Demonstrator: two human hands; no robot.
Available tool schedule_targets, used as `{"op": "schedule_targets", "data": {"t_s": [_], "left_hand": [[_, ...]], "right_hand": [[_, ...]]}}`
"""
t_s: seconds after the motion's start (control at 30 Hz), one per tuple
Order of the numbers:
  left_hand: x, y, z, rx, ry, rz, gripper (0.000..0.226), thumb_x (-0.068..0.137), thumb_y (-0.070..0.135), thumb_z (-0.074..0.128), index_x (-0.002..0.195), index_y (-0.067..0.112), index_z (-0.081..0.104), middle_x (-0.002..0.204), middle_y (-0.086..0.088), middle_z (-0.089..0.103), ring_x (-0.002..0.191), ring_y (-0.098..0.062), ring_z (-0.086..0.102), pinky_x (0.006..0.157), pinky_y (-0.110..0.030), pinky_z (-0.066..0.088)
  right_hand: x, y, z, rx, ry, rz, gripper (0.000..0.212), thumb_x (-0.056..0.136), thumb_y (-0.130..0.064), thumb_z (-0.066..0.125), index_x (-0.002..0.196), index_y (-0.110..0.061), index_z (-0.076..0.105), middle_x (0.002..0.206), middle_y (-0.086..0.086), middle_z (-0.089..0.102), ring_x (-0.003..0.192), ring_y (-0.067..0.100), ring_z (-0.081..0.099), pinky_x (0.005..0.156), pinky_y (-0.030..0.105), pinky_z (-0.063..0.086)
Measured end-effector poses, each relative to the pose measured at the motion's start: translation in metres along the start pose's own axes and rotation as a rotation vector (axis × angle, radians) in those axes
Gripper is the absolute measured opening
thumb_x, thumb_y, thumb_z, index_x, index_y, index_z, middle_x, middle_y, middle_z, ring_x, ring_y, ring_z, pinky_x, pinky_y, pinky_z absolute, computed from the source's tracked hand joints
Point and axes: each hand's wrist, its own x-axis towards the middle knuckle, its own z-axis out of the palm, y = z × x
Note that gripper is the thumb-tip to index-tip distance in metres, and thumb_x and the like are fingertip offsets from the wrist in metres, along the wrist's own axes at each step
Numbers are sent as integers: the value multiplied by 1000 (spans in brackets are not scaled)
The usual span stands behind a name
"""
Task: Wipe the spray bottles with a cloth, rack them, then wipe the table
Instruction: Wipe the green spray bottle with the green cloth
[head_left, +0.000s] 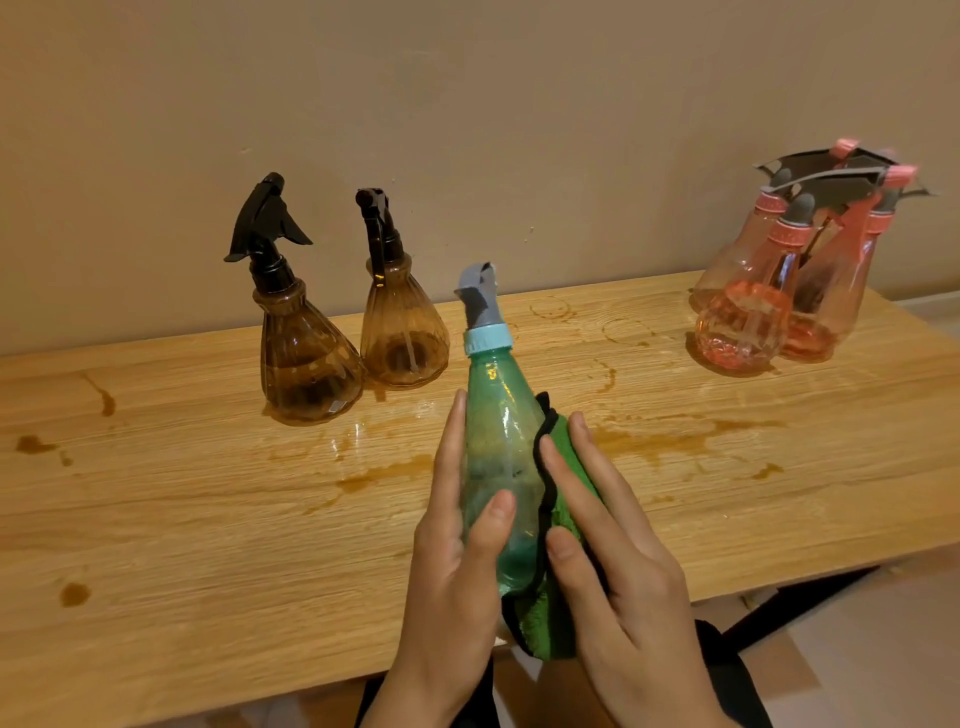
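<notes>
The green bottle (498, 457) is held above the middle of the table (208, 519), toward its near edge. It tilts slightly, its grey nozzle pointing up and away. The left hand (452, 582) grasps it, thumb across the front and fingers along its left side. The right hand (623, 582) presses a green cloth (545, 618) flat against the bottle's right side, with fingers nearly straight. The cloth's lower end hangs below the bottle's base. Brown spills (384, 475) and wet patches streak the wood around the hands. Two brown bottles (306, 369) stand touching at the back left. A tight cluster of pink bottles (743, 322) stands at the back right, by the wall (467, 104).
</notes>
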Motion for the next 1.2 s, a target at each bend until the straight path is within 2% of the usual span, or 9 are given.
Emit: {"op": "schedule_targets", "data": {"t_s": [0.1,0.2,0.37,0.53,0.63,0.73,0.83,1.0,1.2], "left_hand": [[-1,3,1,56,-64,9,66,90,44,58,152,56,37,153,27,49,141,-3,50,108,-20,45],[-2,4,3,82,-85,-4,60,89,47,59,144,60,41,148,34,49,137,2,52,102,-15,47],[-2,1,2,-16,43,-11,62,85,53,69,143,55,48,151,15,56,138,-14,55,112,-41,48],[-3,1,1,-24,91,-13,54,83,51,61,135,59,55,148,9,59,134,-19,59,110,-50,47],[-3,-1,0,19,31,-8,55,86,47,58,139,56,52,149,12,57,137,-16,57,111,-46,47],[-4,0,0,105,-40,31,57,90,45,56,146,53,45,152,22,51,140,-7,51,112,-29,46],[-3,1,4,152,-80,56,58,93,46,54,148,54,40,154,29,46,141,-1,48,108,-19,44],[-1,0,3,40,5,9,58,89,49,57,145,54,46,151,20,53,139,-8,53,111,-36,47],[4,1,-3,-9,118,-44,62,83,56,57,144,53,49,148,16,58,134,-12,58,113,-47,45]], "right_hand": [[16,-4,-6,43,-18,48,50,102,-48,39,149,-60,28,161,-31,25,150,-5,22,116,12,25],[33,-5,-12,12,7,18,48,106,-39,42,150,-57,33,160,-26,32,147,-8,26,113,6,24],[17,-6,-3,-157,-53,-142,45,107,-33,38,152,-38,44,169,-8,20,156,15,20,121,26,26],[-22,4,7,-202,87,-244,40,110,-29,37,146,-32,53,165,4,33,153,34,27,123,32,28],[-21,4,8,-121,134,-151,41,111,-34,34,149,-35,48,164,-2,34,152,22,32,119,26,32],[3,-3,-2,50,81,8,46,105,-38,39,150,-48,40,161,-22,35,147,-1,32,111,8,31],[25,-5,-13,109,33,47,49,102,-43,40,148,-58,33,157,-34,32,146,-9,29,110,4,27],[17,-3,-3,-156,-29,-136,47,108,-36,36,155,-37,38,169,-10,19,156,17,17,122,28,24],[-20,1,15,-247,31,-179,45,110,-35,34,155,-38,38,168,2,22,156,33,17,124,23,18]]}}
